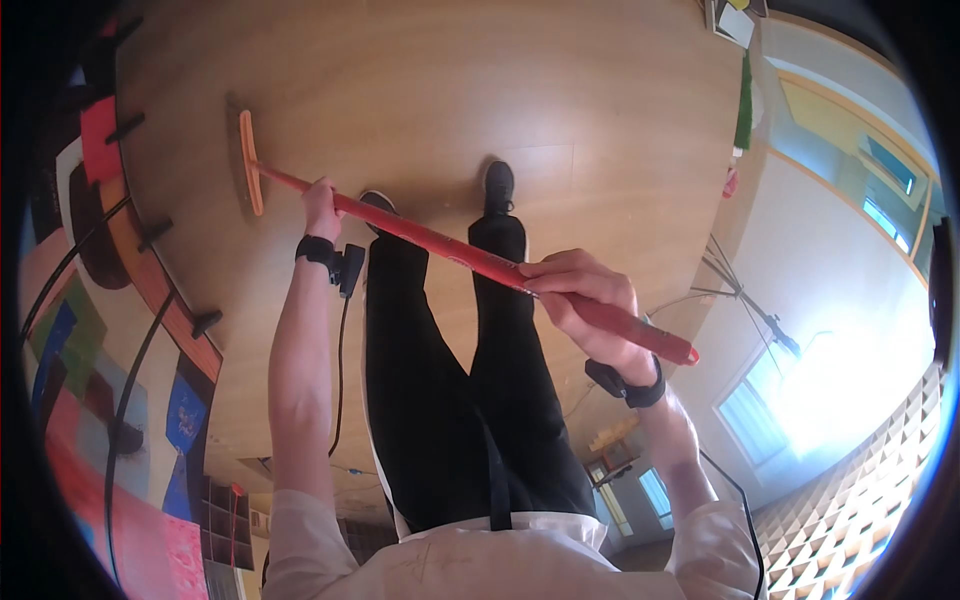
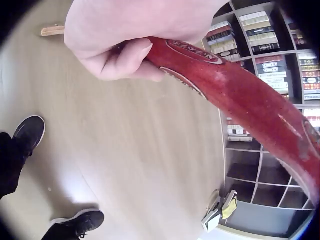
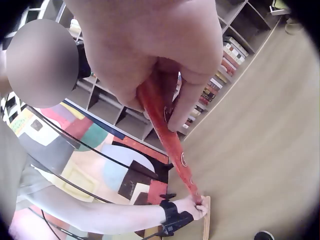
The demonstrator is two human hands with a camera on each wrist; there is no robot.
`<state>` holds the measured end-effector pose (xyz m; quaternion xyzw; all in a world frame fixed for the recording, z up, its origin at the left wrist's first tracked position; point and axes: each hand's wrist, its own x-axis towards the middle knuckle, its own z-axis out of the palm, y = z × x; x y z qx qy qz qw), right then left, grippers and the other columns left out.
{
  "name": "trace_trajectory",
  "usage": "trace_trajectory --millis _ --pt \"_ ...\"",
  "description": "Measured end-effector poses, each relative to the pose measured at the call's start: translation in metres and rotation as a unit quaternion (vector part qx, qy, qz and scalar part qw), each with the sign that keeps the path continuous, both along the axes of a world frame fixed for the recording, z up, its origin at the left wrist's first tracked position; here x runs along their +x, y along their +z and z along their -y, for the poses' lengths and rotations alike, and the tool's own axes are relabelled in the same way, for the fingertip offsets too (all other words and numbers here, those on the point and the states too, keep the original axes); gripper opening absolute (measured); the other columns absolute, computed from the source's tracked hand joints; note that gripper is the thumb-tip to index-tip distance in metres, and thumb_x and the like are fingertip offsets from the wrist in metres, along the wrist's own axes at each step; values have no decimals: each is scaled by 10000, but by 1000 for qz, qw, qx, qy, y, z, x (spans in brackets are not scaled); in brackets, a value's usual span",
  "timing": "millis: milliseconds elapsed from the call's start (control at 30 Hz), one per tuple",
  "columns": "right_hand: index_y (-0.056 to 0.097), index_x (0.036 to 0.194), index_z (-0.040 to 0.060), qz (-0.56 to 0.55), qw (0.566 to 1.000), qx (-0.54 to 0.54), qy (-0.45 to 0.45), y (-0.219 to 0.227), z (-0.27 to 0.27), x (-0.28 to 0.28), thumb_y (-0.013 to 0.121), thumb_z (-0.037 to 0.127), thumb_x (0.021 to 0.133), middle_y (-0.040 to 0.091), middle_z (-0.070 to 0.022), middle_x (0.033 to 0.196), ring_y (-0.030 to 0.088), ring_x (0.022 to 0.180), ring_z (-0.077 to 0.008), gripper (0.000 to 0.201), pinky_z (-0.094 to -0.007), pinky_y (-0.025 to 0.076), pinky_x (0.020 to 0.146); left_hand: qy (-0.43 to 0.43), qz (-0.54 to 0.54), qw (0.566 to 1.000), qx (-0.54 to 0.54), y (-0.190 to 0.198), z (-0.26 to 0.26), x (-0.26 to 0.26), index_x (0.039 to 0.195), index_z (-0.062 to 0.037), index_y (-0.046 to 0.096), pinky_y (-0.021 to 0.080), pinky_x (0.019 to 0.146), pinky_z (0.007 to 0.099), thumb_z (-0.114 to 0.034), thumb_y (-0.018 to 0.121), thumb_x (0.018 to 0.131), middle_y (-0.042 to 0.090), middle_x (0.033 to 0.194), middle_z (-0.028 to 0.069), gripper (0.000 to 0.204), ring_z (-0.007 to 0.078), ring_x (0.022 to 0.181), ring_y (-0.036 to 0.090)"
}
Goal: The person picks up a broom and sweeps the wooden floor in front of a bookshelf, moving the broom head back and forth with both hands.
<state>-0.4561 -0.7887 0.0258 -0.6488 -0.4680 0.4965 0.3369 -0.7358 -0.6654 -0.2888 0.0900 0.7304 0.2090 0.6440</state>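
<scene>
A long red pole (image 1: 430,240) with a narrow orange crosspiece (image 1: 250,165) at its far end slants across in front of my legs. The crosspiece is at the floor on the left. My left hand (image 1: 322,210) grips the pole low down, near the crosspiece. Higher up, my right hand (image 1: 590,300) holds it close to the rounded top end. In the left wrist view, fingers (image 2: 130,60) curl round the red shaft (image 2: 230,85), which bears oval labels. The right wrist view shows the shaft (image 3: 172,150) passing out between thumb and fingers.
Wooden floor (image 1: 400,90) spreads around my black shoes (image 1: 498,185). A colourful patterned panel (image 1: 100,400) stands on the left with black cables. Bookshelves (image 2: 252,165) stand to one side, a few items (image 2: 220,210) at their foot. A thin-legged stand (image 1: 740,292) is at right.
</scene>
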Motion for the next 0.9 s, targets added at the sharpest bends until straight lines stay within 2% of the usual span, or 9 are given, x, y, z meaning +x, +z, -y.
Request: trace_trajectory --millis 200,367,567,600,700,767,800,833,900 --pt "682 882 3 7 1000 9 6 4 13 49 608 -38 751 674 -128 970 625 855 -246 156 -325 510 736 -3 -6 1000 4 7 16 46 668 -114 440 261 352 251 -101 494 787 386 575 1 132 117 426 389" --pt "682 887 9 0 1000 -3 -4 11 30 143 625 -11 736 679 -115 960 623 855 -258 162 -340 512 735 -4 14 1000 -6 -1 44 137 656 -111 441 236 340 252 -89 483 777 393 575 8 129 121 411 384" --pt "676 872 7 22 999 -19 -13 32 56 254 626 -32 716 683 -110 949 623 830 -258 169 -343 508 727 -11 48 999 -12 7 85 254 657 -123 437 259 370 260 -84 487 765 395 587 8 125 122 454 405" --pt "682 872 2 28 999 -33 -17 38 60 271 609 -54 723 681 -119 952 618 836 -253 175 -335 503 727 -33 46 998 -22 9 90 273 682 -130 462 336 432 288 -94 502 760 415 621 9 95 134 534 446" --pt "681 866 -9 40 998 -39 -20 55 69 318 590 -71 729 680 -133 953 615 826 -258 176 -335 497 729 -24 45 997 -54 9 108 332 741 -138 515 444 586 379 -126 513 779 459 737 22 41 168 681 482" --pt "683 855 10 86 995 -45 -21 68 70 334 616 -68 690 690 -107 935 623 812 -251 194 -335 504 716 -33 57 998 -18 23 118 358 768 -128 524 470 591 394 -144 522 790 472 738 28 27 171 680 500" --pt "683 855 10 80 996 -43 -17 75 70 337 616 -68 690 690 -107 935 623 812 -251 194 -335 504 716 -34 56 998 -15 30 119 370 772 -119 523 479 592 387 -135 519 791 481 741 35 25 174 686 518" --pt "682 844 6 87 995 -54 -19 83 70 339 612 -71 689 691 -109 932 623 807 -245 187 -330 502 706 -8 53 997 -47 37 116 382 711 -94 508 444 488 334 -116 514 791 472 668 41 84 171 572 508" --pt "680 833 2 94 994 -60 -17 89 69 339 609 -74 688 692 -111 928 622 801 -239 179 -326 501 697 -19 102 994 -41 44 114 384 639 -74 474 352 375 285 -85 500 792 442 579 36 156 157 436 449"
